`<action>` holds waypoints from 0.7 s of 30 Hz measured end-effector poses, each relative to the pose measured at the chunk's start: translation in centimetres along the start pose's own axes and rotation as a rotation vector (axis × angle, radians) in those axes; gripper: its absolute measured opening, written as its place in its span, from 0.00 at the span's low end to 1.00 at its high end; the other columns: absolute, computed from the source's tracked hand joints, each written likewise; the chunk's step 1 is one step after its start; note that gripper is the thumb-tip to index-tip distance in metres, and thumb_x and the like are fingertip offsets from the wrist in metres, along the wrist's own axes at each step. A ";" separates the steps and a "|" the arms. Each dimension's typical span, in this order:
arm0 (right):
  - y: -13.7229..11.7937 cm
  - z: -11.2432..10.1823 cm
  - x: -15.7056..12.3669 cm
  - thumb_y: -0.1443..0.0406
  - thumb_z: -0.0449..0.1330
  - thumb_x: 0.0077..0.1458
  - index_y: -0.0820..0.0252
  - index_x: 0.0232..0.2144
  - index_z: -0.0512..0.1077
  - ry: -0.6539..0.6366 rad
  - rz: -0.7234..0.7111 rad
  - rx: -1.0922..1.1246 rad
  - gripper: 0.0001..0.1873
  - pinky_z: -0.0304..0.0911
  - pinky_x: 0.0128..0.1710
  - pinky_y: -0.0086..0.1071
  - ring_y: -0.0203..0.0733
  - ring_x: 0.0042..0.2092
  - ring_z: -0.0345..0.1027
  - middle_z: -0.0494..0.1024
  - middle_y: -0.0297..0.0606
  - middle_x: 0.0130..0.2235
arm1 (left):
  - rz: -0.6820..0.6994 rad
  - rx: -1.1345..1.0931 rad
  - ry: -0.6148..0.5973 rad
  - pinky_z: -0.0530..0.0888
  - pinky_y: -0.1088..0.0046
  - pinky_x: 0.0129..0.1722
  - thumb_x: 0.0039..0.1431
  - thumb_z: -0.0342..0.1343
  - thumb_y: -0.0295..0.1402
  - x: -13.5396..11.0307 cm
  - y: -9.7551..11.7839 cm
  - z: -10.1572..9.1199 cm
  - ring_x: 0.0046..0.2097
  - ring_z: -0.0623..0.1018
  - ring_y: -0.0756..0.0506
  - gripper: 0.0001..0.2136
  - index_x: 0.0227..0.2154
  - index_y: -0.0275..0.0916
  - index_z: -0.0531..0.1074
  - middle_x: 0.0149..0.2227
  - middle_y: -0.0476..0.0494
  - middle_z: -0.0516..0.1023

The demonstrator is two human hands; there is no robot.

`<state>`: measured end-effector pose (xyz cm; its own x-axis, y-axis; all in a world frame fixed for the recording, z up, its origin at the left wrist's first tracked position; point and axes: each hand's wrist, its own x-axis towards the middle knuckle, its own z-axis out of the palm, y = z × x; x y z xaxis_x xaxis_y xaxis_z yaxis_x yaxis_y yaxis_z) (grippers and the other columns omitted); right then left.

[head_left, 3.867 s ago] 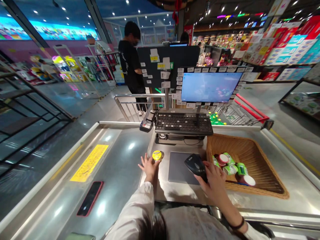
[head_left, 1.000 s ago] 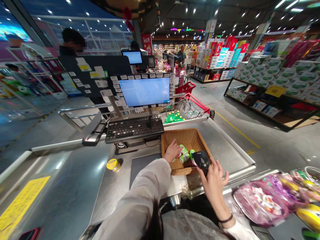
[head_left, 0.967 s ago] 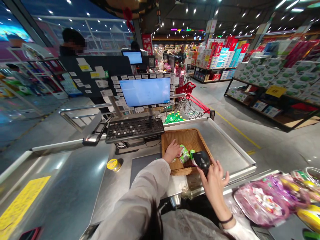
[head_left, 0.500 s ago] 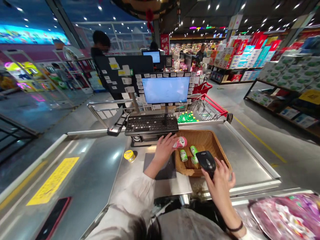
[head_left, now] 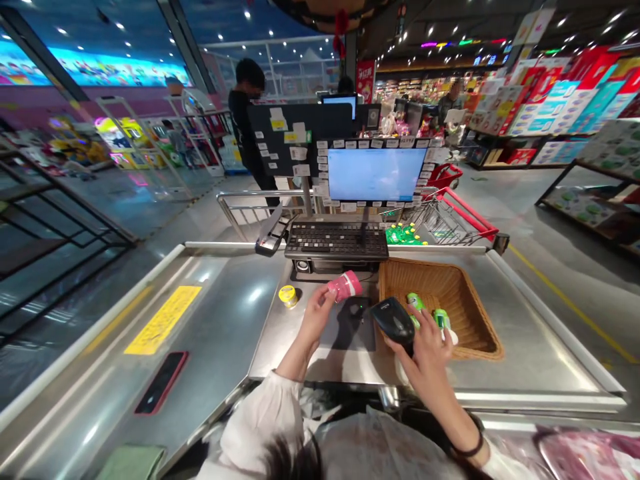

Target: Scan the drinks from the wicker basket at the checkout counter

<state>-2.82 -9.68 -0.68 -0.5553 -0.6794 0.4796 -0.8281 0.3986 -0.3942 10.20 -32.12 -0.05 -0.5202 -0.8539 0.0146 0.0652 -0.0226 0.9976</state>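
Observation:
In the head view my left hand point(head_left: 316, 315) is closed around one end of a pink canister point(head_left: 347, 285) with a white band, tilted above the dark pad point(head_left: 357, 337) on the counter. My right hand point(head_left: 429, 350) grips a black handheld barcode scanner point(head_left: 393, 323), its head turned toward the pink canister but apart from it. Partly behind my right fingers, several small green-and-white canisters point(head_left: 415, 300) lie in a brown wicker basket point(head_left: 480, 313). A round yellow tub point(head_left: 288, 295) stands on the metal counter to the left of my left hand.
Beyond my hands sit a black keyboard point(head_left: 336, 237) and a lit monitor point(head_left: 376, 175). A card terminal point(head_left: 270, 237) stands left of the keyboard. On the left counter lie a phone point(head_left: 161, 383) and a yellow sign point(head_left: 163, 320). Behind are a shopping cart point(head_left: 450, 220) and a person in black point(head_left: 245, 127).
My left hand has carried the pink canister left, out from over the basket. The scanner has also shifted left, toward the basket's near left corner. The camera view has turned left.

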 end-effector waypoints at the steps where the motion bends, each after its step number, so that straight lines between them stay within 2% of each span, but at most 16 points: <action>1: -0.3 0.0 0.1 0.49 0.47 0.67 0.56 0.61 0.66 -0.002 -0.018 0.001 0.28 0.38 0.65 0.56 0.57 0.69 0.53 0.67 0.49 0.66 | -0.018 -0.008 0.000 0.72 0.64 0.54 0.56 0.63 0.55 -0.2 0.1 -0.2 0.48 0.80 0.43 0.31 0.54 0.38 0.73 0.46 0.39 0.83; 4: -1.0 0.2 0.1 0.49 0.47 0.67 0.56 0.61 0.67 -0.004 -0.040 -0.002 0.28 0.39 0.65 0.56 0.57 0.68 0.53 0.67 0.49 0.66 | 0.008 0.046 -0.024 0.73 0.64 0.54 0.62 0.58 0.53 -0.8 0.3 -0.6 0.46 0.80 0.45 0.29 0.62 0.44 0.67 0.46 0.44 0.82; 8: -0.8 0.7 0.0 0.48 0.47 0.67 0.56 0.61 0.66 -0.006 -0.042 -0.020 0.29 0.39 0.65 0.56 0.57 0.68 0.54 0.68 0.49 0.65 | 0.117 0.126 -0.070 0.74 0.65 0.53 0.66 0.53 0.51 -0.7 -0.1 -0.9 0.48 0.79 0.45 0.20 0.53 0.45 0.71 0.53 0.43 0.78; 12: -0.1 1.3 -0.3 0.47 0.48 0.66 0.56 0.61 0.67 -0.022 -0.046 -0.043 0.30 0.40 0.64 0.55 0.58 0.68 0.53 0.68 0.48 0.65 | 0.164 0.187 -0.064 0.75 0.65 0.51 0.65 0.55 0.48 -0.3 -1.1 -1.0 0.49 0.78 0.44 0.19 0.52 0.42 0.69 0.53 0.40 0.77; 17: -0.1 1.4 -0.5 0.47 0.48 0.67 0.56 0.61 0.67 -0.020 -0.025 -0.053 0.29 0.40 0.64 0.55 0.57 0.68 0.53 0.68 0.49 0.65 | 0.387 0.599 -0.049 0.71 0.59 0.57 0.62 0.61 0.39 -0.9 -1.2 -1.0 0.57 0.74 0.39 0.16 0.52 0.44 0.72 0.54 0.39 0.76; 21: -0.5 1.0 -0.5 0.48 0.47 0.67 0.56 0.60 0.67 -0.001 0.002 -0.036 0.28 0.39 0.65 0.56 0.57 0.68 0.53 0.68 0.48 0.65 | 0.623 0.995 -0.102 0.67 0.53 0.61 0.67 0.56 0.33 -1.5 -0.6 -0.9 0.60 0.72 0.38 0.15 0.55 0.51 0.74 0.60 0.39 0.72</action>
<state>-2.04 -10.17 -1.46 -0.5567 -0.6793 0.4781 -0.8294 0.4219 -0.3663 11.72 -31.28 -0.75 -0.7022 -0.5277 0.4780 -0.3373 0.8378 0.4294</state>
